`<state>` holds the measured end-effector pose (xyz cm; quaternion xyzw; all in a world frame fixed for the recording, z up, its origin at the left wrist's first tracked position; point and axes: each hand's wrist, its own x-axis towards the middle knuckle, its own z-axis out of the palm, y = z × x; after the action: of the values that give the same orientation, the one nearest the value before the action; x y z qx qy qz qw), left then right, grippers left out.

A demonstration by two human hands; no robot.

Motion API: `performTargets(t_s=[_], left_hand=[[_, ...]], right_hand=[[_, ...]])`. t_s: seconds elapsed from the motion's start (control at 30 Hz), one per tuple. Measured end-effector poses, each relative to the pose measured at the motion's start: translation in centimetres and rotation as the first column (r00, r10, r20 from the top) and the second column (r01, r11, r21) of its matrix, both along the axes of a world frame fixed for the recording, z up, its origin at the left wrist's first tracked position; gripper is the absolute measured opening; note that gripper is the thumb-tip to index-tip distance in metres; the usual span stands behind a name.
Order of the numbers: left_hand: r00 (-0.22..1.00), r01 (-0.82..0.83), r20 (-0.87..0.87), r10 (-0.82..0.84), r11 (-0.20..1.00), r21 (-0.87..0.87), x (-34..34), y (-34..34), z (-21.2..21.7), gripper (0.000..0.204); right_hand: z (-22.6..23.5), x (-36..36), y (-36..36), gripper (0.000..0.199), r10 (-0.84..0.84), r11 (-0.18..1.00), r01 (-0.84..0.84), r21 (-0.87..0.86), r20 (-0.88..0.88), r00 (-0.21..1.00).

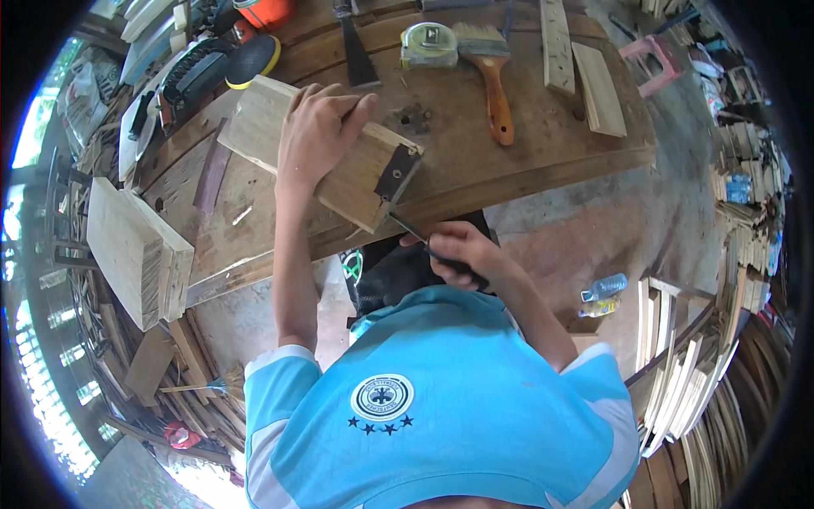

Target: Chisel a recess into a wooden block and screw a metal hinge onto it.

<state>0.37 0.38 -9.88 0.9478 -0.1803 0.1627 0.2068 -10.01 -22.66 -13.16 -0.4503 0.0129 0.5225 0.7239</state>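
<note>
A pale wooden board [346,183] lies slantwise on the workbench, its right end reaching the bench's near edge. My left hand [320,131] holds it from above, fingers bent over the far long edge. A dark plate with holes [396,174] sits at the board's right end, where the wood looks chipped. In my right hand [464,253], closed round the handle, is a slim dark hand tool with a thin straight shaft [409,227]. Its tip is close to the board's near right corner; whether it touches cannot be told. The exact kind of tool is unclear.
On the workbench [543,165] lie a paintbrush [495,93], a tape measure [429,45], a dark scraper-like blade [359,59] and wood strips [599,89]. Thick boards [136,250] stand at the left. Plastic bottles [604,288] lie on the floor, near stacked timber [678,382].
</note>
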Motion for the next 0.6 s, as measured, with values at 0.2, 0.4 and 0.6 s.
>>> performTargets(t_s=[0.2,0.4,0.6], left_hand=[[0.999,-0.037,-0.01,0.037,0.999,0.01,-0.2,0.1,0.3,0.028],[1.0,0.007,-0.024,-0.007,1.0,0.013,-0.2,0.7,1.0,0.027],[0.998,0.046,0.041,-0.044,0.997,-0.059,-0.3,0.6,0.3,0.026]], right_hand=[[1.8,-1.9,2.2,0.028,0.313,0.769,0.528,-0.361,0.932,0.183],[1.5,1.9,0.8,0.04,0.125,0.989,-0.093,0.117,-0.305,0.944],[-0.6,1.8,0.4,0.047,0.203,0.963,-0.151,0.223,-0.233,0.951]])
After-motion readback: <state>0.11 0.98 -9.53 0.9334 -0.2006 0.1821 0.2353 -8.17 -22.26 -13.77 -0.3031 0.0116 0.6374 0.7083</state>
